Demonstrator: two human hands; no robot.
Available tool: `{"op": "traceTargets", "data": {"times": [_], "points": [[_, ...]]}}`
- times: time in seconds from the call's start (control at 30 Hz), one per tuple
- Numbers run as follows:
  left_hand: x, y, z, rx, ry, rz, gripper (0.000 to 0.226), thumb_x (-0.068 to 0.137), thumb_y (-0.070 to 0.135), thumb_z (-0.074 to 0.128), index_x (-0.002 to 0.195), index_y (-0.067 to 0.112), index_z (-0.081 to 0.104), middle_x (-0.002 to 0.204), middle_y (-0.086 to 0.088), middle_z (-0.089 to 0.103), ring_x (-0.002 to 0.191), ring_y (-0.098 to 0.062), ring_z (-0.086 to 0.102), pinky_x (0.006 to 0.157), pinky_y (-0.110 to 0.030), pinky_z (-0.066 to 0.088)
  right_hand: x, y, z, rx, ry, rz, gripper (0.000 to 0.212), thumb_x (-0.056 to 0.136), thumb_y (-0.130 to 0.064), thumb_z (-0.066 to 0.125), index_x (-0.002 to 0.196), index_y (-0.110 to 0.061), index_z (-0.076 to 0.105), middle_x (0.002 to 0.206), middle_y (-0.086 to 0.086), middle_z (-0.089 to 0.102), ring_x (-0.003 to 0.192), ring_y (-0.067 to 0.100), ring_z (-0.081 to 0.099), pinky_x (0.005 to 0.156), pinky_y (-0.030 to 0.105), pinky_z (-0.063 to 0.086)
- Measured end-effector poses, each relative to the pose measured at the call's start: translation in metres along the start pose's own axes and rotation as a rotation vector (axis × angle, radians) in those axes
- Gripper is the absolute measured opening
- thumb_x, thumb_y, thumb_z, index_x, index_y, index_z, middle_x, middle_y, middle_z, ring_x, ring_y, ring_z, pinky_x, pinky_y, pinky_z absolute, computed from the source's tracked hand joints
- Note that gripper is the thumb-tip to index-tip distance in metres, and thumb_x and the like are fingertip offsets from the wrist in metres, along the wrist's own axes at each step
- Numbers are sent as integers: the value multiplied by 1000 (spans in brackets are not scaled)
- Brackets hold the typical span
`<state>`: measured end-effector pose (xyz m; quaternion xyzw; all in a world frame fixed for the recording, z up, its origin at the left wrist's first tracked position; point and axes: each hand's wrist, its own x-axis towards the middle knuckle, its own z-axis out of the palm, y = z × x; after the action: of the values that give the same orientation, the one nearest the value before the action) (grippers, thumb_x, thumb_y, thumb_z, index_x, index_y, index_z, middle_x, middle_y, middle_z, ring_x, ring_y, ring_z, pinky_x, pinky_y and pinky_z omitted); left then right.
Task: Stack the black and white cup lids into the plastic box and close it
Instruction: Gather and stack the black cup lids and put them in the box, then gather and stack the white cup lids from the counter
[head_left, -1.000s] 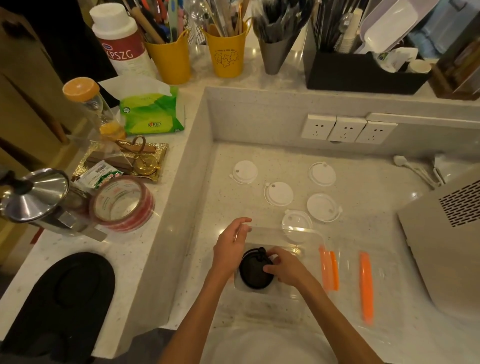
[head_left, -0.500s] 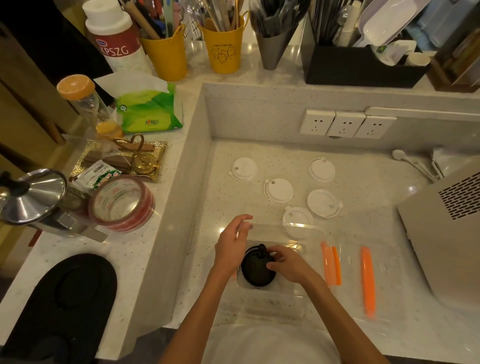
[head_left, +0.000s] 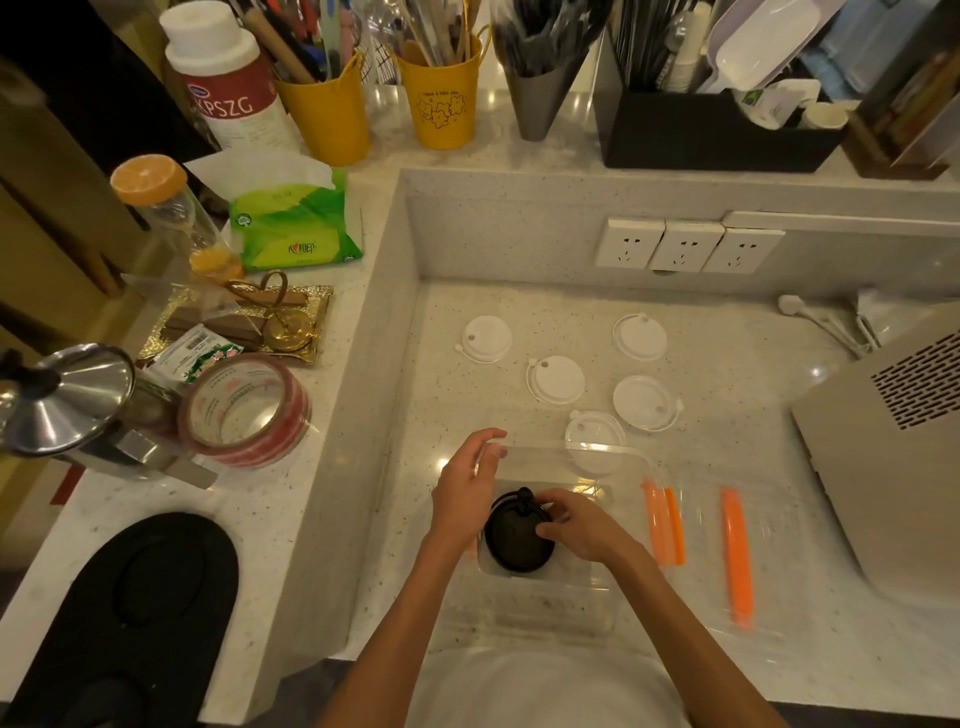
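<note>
The surface (head_left: 727, 415) is speckled stone, polished and glossy. White lids (head_left: 556, 380) look like matt plastic, black lids (head_left: 511, 540) matt too; the box (head_left: 550, 597) is clear glossy plastic. At nine o'clock, shiny metal kettle lid (head_left: 67, 400).

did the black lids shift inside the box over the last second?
No. The black lids keep their spot in the plastic box, same offset from the orange clips.

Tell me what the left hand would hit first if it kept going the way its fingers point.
Probably the far rim of the clear plastic box, which the left hand hovers beside; just past it lies the nearest white lid. Depth is hard to judge.
</note>
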<state>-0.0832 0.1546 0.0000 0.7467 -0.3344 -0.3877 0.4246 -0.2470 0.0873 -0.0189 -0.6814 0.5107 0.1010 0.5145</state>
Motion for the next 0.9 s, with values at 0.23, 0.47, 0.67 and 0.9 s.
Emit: {"op": "traceTargets", "data": {"times": [0.23, 0.47, 0.67, 0.9], "points": [[-2, 0, -1, -13, -35, -5, 21, 104, 37, 47, 118, 42, 63, 111, 19, 70, 110, 4, 60, 97, -34, 48, -20, -7, -6, 2, 14, 6, 61, 90, -18, 68, 146, -20, 42, 139, 8, 51, 120, 22, 55, 96, 30, 45], [37, 22, -22, -164, -25, -104, 22, 104, 21, 50, 119, 29, 63, 117, -3, 70, 105, -13, 64, 82, -22, 48, -40, -63, -95, 28, 20, -209, 18, 89, -26, 68, 103, -38, 68, 94, -12, 69, 76, -3, 64, 72, 19, 50], [126, 50, -27, -723, 81, -577, 20, 100, 19, 49, 112, 7, 59, 100, -12, 64, 79, -26, 59, 64, -34, 46, 81, -144, -135, -347, 172, -274, 41, 92, -18, 64, 132, -21, 57, 127, 1, 63, 115, 21, 59, 98, 32, 45], [173, 56, -9, -1053, 134, -690, 19, 99, 20, 48, 86, 8, 56, 75, -11, 54, 63, -22, 49, 61, -35, 46, 196, -179, -107, -768, 61, -282, 89, 91, -18, 65, 157, -30, 7, 166, 6, -3, 150, 36, 6, 116, 49, 31]]}}
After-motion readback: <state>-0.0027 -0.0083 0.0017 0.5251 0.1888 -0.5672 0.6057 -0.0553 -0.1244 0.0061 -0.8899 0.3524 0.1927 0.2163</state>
